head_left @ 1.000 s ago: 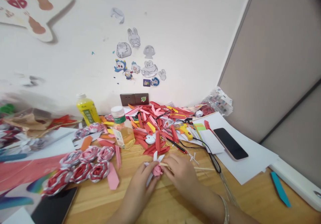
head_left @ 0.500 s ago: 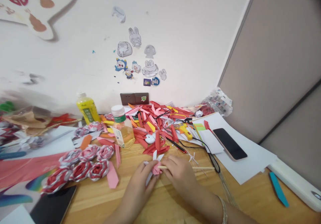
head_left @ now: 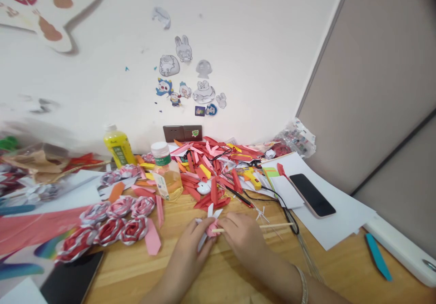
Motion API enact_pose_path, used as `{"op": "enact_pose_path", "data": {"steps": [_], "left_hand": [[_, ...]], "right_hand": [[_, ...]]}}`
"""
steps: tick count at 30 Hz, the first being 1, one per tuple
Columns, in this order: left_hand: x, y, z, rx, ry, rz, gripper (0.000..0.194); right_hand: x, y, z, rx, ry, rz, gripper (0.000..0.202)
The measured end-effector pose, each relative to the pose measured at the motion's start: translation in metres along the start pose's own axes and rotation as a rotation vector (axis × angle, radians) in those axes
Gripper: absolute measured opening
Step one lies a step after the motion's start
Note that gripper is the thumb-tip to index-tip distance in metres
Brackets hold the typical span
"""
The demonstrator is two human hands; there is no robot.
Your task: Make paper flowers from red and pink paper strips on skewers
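Observation:
My left hand (head_left: 194,245) is closed around a small pink and white folded paper flower (head_left: 212,228), with white strips sticking up from its far side. Between the fingers of my right hand (head_left: 243,238) runs a thin wooden stick (head_left: 275,225). One end of the stick rests against the pink paper; the other reaches out to the right, near a black cable. Fingers hide part of the flower. Left of my hands lie several finished rolled paper roses (head_left: 134,230) in red, pink and white, beside a pink paper strip (head_left: 152,239).
Behind my hands spreads a heap of folded red, pink and yellow paper strips (head_left: 214,190). A drink bottle (head_left: 166,172) and a yellow bottle (head_left: 118,146) stand at left. On the right are a yellow glue gun (head_left: 251,176), a phone (head_left: 312,195) and white paper (head_left: 320,231).
The stick in my right hand has tilted slightly, its left tip a little lower and its right end a little higher. My left hand has stayed almost still.

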State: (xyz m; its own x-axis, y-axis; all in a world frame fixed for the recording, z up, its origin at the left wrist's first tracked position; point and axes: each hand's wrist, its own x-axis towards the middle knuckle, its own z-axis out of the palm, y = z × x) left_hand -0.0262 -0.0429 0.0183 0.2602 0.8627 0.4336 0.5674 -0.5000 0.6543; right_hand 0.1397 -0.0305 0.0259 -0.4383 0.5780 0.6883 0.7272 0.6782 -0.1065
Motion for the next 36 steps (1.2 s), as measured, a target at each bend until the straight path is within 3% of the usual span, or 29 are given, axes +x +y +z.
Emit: {"op": "enact_pose_path", "data": {"steps": [10,26,36], "left_hand": [[0.0003,0.0000,-0.0006,0.029,-0.019,0.015,0.026],[0.0005,0.0019,-0.0016,0.037,0.005,0.020,0.025],[-0.0012,0.0012,-0.0015,0.036,-0.015,0.038,0.024]], "right_hand": [[0.0017,-0.0018,-0.0049,-0.052,0.007,0.027,0.034],[0.0006,-0.0028,0.0013,-0.167,0.007,-0.080,0.030],[0.0003,0.0000,-0.0006,-0.086,-0.036,0.033,0.026]]}}
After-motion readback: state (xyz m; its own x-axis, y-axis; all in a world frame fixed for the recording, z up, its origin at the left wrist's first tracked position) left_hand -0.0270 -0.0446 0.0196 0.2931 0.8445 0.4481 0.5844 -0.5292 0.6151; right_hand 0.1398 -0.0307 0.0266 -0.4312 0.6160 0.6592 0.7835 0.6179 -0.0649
